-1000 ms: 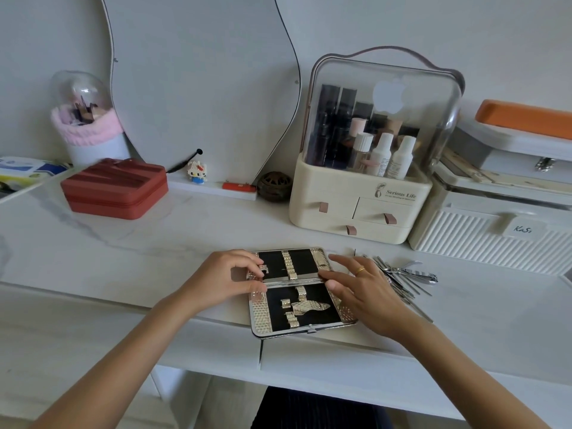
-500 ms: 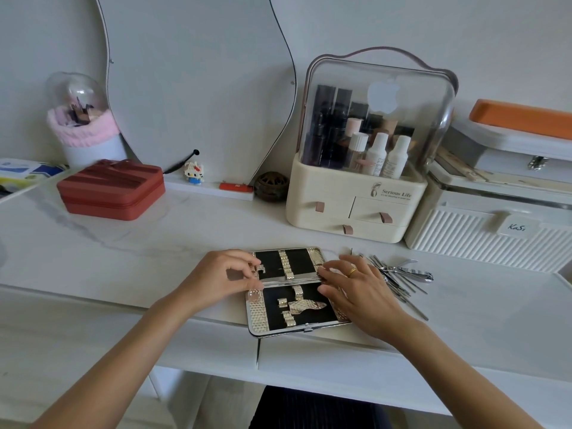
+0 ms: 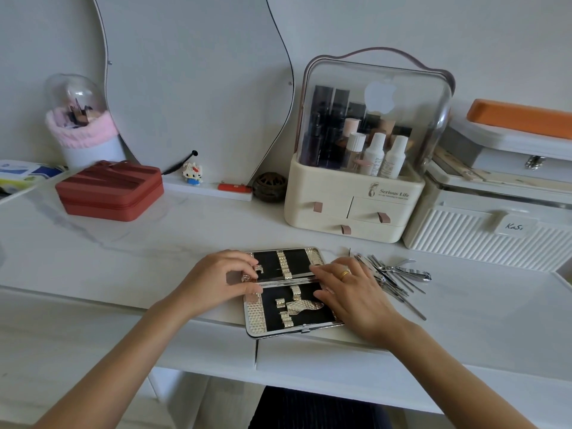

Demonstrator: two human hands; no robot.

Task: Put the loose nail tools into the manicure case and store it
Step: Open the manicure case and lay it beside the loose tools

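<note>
L hand (image 3: 219, 278): fingers curled, pinching case's left edge at hinge, same as 1 s ago. Manicure case (image 3: 289, 291) flat open, desk front, slots empty. R hand (image 3: 349, 287) has slid onto right edge, fingers bent, pressing. Nail tools (image 3: 393, 275) at case's 3 o'clock, untouched. You're bracing case; loading not begun.

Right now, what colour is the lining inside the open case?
Black, with gold textured straps and rim. The case shows best in the head view, the only one.
</note>
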